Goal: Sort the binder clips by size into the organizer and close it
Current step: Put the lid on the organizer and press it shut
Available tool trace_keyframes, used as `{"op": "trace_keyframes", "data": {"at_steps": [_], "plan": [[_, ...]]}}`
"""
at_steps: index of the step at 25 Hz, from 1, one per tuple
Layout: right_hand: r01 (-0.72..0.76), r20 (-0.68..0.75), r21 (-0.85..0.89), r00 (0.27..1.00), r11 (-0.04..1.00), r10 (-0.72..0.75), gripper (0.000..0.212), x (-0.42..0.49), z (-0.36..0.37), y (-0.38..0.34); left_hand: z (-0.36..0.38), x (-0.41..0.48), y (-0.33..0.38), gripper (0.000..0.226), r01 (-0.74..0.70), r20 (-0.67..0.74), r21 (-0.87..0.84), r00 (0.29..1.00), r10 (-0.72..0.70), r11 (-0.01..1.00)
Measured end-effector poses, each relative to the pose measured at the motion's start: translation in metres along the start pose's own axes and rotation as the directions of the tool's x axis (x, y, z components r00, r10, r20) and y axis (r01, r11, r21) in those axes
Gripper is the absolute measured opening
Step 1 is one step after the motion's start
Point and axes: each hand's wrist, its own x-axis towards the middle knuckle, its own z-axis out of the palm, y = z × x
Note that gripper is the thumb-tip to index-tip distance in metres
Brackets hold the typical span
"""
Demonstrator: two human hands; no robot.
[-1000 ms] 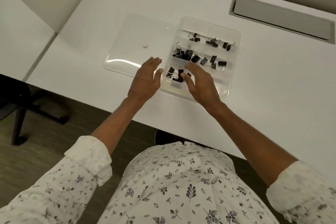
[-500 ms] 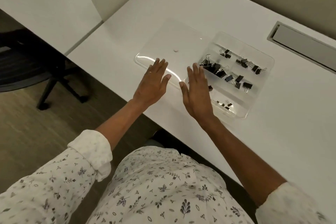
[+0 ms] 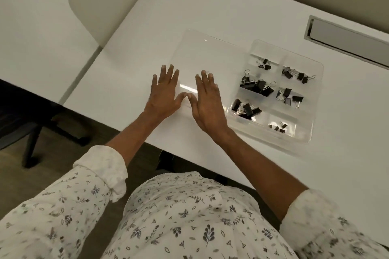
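left hand (image 3: 163,96) and right hand (image 3: 207,107) shift from the organizer (image 3: 267,50) onto its open lid (image 3: 210,54), fingers (image 3: 166,73) spread flat; sorting looks done, closing next.

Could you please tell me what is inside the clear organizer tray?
Only black binder clips, grouped in six compartments of the organizer. Its lid lies beside it, so nothing inside is covered.

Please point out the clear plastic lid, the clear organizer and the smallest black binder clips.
clear flat plastic lid (image 3: 212,59): head view, bare middle panel.
clear plastic compartment organizer (image 3: 316,101): head view, its right rim.
smallest black binder clips (image 3: 282,130): head view, one clip of the group.
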Motion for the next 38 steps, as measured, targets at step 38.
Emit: {"op": "trace_keyframes", "data": {"at_steps": [38], "plan": [[0.213,-0.626,0.762,0.483,0.611,0.612,0.074,-0.023,-0.146,-0.05,-0.044,0.012,0.099,0.076,0.508,0.509,-0.861,0.855,0.105,0.033]]}}
